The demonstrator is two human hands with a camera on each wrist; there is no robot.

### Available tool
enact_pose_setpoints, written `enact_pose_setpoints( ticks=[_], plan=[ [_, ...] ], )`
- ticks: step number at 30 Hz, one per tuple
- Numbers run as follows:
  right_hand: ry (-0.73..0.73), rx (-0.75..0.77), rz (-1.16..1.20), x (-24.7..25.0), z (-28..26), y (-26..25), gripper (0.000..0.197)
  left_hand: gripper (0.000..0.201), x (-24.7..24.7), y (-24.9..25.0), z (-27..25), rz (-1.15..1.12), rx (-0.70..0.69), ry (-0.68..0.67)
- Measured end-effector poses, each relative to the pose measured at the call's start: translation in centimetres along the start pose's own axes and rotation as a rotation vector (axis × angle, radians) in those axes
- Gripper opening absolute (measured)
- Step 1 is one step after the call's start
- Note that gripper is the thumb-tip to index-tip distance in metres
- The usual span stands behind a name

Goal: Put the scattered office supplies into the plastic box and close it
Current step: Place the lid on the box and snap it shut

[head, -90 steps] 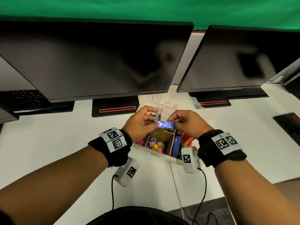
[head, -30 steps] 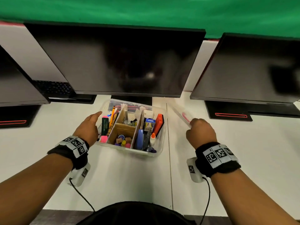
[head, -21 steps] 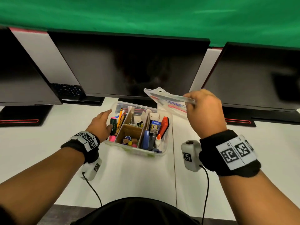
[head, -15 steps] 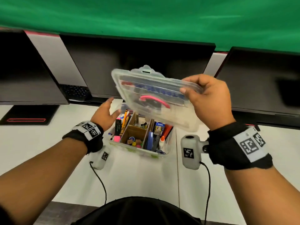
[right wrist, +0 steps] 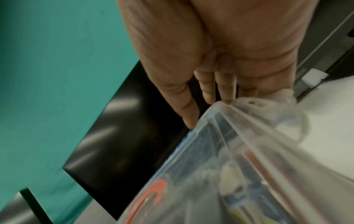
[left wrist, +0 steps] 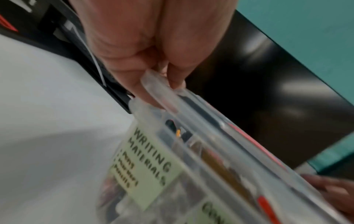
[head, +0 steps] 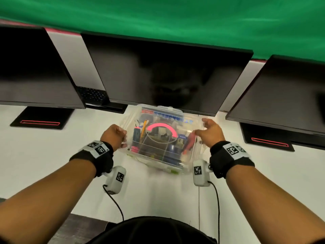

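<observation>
White desk (head: 44, 155), monitors (head: 163, 76) behind box (head: 158, 155)

supplies (head: 158, 147) blur behind the clear lid (head: 163, 124)

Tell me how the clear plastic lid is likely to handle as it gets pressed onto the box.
The clear plastic lid looks thin, so it probably flexes under pressure. It is likely light: the left hand holds its edge with fingertips only. The smooth plastic may slip, and a gap shows above the clear plastic box rim, so it probably needs an even press from both sides, the right hand included.
</observation>
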State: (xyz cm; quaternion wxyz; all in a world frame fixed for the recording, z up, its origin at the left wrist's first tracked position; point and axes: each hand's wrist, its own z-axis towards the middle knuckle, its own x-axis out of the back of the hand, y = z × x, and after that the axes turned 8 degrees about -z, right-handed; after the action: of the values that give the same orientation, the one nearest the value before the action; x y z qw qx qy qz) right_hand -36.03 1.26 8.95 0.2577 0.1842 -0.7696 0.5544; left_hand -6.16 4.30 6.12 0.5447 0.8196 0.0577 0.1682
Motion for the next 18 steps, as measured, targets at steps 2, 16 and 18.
enact_pose_setpoints(
  ticks=[2, 16, 18],
  plan=[
    [0.006, -0.004, -0.126, -0.6, -0.3, 1.0, 0.065, 0.009, -0.4, -0.2, 0.3, 0.340, -0.090, 0.068],
    [-0.032, 0.015, -0.317, -1.2, -0.8, 1.4, 0.043, 0.036, -0.3, -0.2, 2.1, 0.614, -0.042, 0.048],
    [-0.009, 0.011, -0.313, -1.4, -0.8, 1.4, 0.044, 0.034, -0.1, -0.1, 2.1, 0.608, -0.042, 0.036]
  ],
)
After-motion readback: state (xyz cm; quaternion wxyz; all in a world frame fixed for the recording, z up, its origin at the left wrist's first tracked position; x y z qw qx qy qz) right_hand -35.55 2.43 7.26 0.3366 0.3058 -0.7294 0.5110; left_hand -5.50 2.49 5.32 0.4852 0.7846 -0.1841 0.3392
